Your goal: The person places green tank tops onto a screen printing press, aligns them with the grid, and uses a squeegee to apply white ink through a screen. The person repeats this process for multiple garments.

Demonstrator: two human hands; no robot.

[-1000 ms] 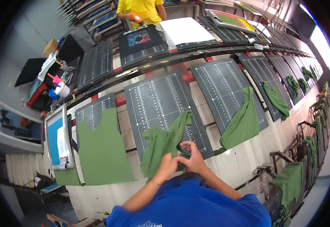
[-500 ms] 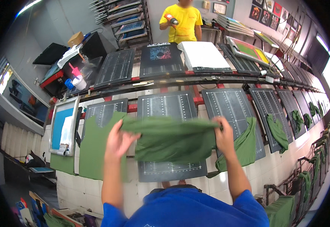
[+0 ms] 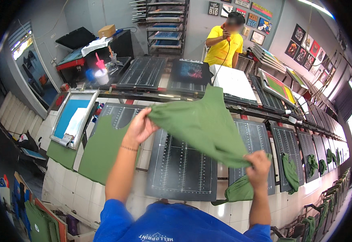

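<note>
A green fabric panel [image 3: 202, 125] is stretched in the air between my hands, its far part flaring up and away from me. My left hand [image 3: 141, 127] pinches one corner, and my right hand [image 3: 258, 167] is closed round the opposite, bunched corner, lower and to the right. Beneath the cloth lies a black printing board [image 3: 180, 173] marked with white scales. To its left, another green panel [image 3: 105, 153] is spread flat over a board. A crumpled green cloth [image 3: 240, 189] hangs at the near end of the board to the right, partly behind my right forearm.
A framed blue screen [image 3: 75, 117] rests at far left. Across a dark rail, a person in yellow [image 3: 226, 44] holds an orange corded heat gun [image 3: 226, 34]. White cloth [image 3: 234, 82] covers a board there. More boards with green cloths [image 3: 290, 171] run off rightward.
The folded green panel has swung up and opened outward. My right hand has moved lower and right. The view has shifted, and the person across has raised the heat gun.
</note>
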